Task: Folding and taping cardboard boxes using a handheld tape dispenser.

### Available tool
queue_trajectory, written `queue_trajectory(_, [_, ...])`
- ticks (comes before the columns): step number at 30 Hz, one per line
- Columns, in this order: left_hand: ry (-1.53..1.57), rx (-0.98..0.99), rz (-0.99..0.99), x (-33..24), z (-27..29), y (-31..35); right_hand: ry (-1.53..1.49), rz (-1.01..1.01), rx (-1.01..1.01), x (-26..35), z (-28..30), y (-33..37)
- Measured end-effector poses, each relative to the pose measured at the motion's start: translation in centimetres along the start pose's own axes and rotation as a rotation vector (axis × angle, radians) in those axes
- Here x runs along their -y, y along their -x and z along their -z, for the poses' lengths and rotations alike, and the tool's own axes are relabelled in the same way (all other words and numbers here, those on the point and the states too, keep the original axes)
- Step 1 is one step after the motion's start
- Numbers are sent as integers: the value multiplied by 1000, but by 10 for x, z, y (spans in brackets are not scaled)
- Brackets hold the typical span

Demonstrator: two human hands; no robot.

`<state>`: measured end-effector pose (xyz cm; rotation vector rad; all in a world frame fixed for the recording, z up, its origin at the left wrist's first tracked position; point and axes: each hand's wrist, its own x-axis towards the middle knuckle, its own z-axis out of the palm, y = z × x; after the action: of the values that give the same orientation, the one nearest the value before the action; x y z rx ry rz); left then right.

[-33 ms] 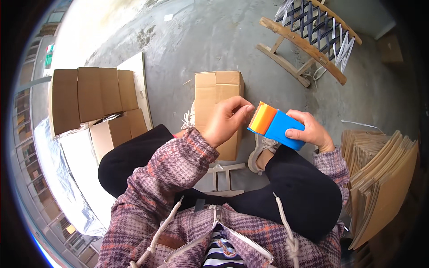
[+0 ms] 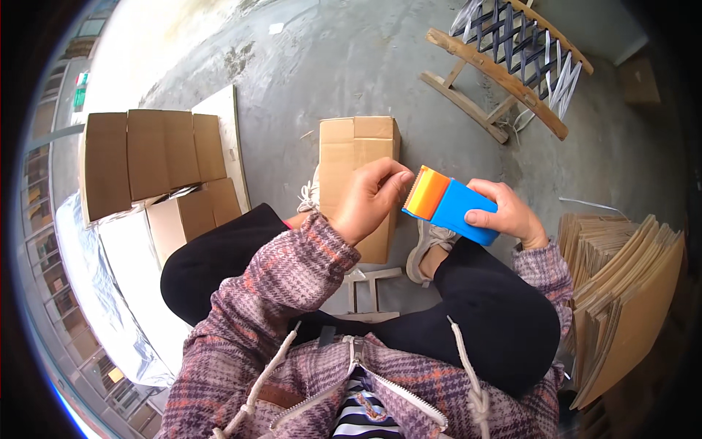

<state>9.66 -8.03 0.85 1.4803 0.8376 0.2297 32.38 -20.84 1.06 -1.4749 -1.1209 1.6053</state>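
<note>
My right hand grips a blue tape dispenser, thumb on its near face and fingers behind it. Its orange head has a toothed edge that faces my left hand. Thumb and forefinger of my left hand are pinched together just beside that edge. Whatever lies between those fingertips is too small to make out. Below and behind my left hand a closed brown cardboard box stands on the floor between my feet.
Cardboard boxes are piled at the left beside a pale board. A stack of flattened cartons leans at the right. Far right stands a wooden frame laced with dark and white straps. A small wooden stand sits between my legs.
The tape dispenser has shifted very slightly left, its toothed edge a little closer to my left fingertips. Both hands keep their holds.
</note>
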Motion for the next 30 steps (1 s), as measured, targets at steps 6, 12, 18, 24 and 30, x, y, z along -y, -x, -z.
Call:
queue_trajectory(6, [-139,-390,-46,-10,32,7,169,-103,95,23,18,-16])
queue_trajectory(12, [-256,-435,-33,4,54,-7,282,-122,59,7,45,-31])
queue_trajectory(18, [-575,-550,-265,34,46,-21,464,-163,93,-15,55,-67])
queue_trajectory(24, [-733,-557,-253,42,41,-23,489,-168,105,-21,54,-80])
queue_trajectory(30, [-932,-581,-340,47,37,-29,486,-218,119,-29,53,-85])
